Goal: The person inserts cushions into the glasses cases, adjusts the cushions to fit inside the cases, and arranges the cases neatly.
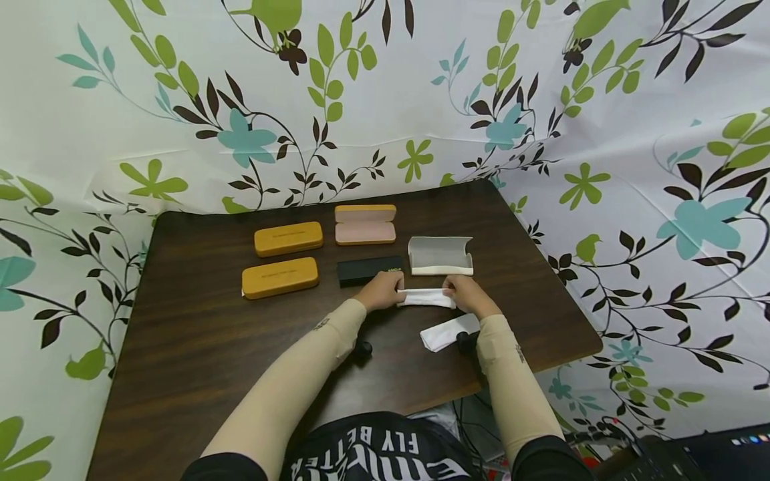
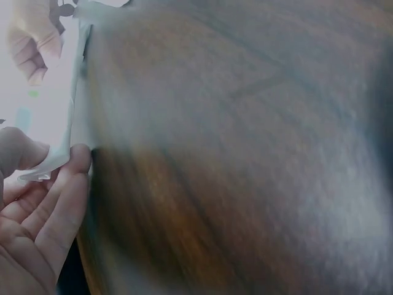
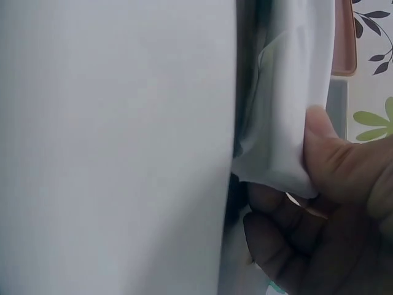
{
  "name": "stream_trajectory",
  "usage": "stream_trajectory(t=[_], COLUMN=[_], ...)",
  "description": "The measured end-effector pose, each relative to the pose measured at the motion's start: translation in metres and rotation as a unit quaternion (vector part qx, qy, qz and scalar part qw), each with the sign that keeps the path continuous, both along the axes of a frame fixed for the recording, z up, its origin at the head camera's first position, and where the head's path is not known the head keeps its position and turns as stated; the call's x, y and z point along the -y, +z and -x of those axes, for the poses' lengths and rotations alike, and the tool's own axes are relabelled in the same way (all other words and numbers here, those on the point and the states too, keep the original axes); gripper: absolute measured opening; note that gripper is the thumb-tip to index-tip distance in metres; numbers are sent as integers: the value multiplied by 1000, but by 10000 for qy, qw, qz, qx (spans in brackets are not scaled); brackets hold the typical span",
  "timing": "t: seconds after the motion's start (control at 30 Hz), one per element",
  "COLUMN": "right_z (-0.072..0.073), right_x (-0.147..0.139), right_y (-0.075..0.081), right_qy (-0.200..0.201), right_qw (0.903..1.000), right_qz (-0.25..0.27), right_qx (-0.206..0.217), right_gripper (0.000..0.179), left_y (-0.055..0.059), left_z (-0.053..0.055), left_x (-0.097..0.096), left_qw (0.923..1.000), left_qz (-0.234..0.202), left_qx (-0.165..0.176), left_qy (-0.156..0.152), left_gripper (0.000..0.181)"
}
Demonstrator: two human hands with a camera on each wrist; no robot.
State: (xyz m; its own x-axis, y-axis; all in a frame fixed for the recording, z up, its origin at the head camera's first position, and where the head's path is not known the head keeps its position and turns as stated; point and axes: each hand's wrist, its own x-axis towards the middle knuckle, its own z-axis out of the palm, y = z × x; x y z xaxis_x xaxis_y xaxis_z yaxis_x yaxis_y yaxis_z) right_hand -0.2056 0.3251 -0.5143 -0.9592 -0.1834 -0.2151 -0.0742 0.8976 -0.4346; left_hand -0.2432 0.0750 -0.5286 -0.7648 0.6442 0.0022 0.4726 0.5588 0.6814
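A white folded cloth [image 1: 427, 298] is stretched between both hands, just above the table. My left hand [image 1: 382, 291] pinches its left end; in the left wrist view the thumb lies on top of the cloth [image 2: 58, 135] and the fingers underneath. The right end is gripped by my right hand [image 1: 472, 296], and the right wrist view shows thumb and fingers on the cloth [image 3: 285, 123]. A second white folded cloth [image 1: 446, 332] lies near the right wrist. Close behind the left hand is a closed black case [image 1: 363, 271]. An open whitish case [image 1: 442, 260] stands behind the right hand.
Two closed yellow cases [image 1: 289, 238] lie at the left of the brown table [image 1: 198, 334]. An open yellow case with a pale pink lining [image 1: 365, 230] stands at the back. A patterned curtain [image 1: 385, 100] hangs behind the table. A laptop [image 1: 710, 454] is at the lower right.
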Motion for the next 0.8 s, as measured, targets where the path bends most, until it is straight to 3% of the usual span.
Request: stream_trajectory(t=[0.13, 0.33, 0.57, 0.8], right_z=[3, 6, 10, 13], right_x=[5, 11, 20, 29], right_y=[-1, -1, 1, 4], right_qy=[51, 200, 278, 515], right_qw=[10000, 9997, 9990, 9976], right_qz=[35, 111, 349, 414], right_qx=[24, -2, -44, -187], right_gripper=[9, 10, 10, 10], left_y=[-2, 1, 3, 9], left_z=[2, 3, 3, 1], left_x=[8, 19, 30, 42], left_qw=[9999, 9973, 9862, 9821], left_qz=[-103, -270, -818, -882], left_qx=[105, 665, 1377, 1590], left_qy=[40, 164, 414, 485], left_gripper=[19, 14, 6, 8])
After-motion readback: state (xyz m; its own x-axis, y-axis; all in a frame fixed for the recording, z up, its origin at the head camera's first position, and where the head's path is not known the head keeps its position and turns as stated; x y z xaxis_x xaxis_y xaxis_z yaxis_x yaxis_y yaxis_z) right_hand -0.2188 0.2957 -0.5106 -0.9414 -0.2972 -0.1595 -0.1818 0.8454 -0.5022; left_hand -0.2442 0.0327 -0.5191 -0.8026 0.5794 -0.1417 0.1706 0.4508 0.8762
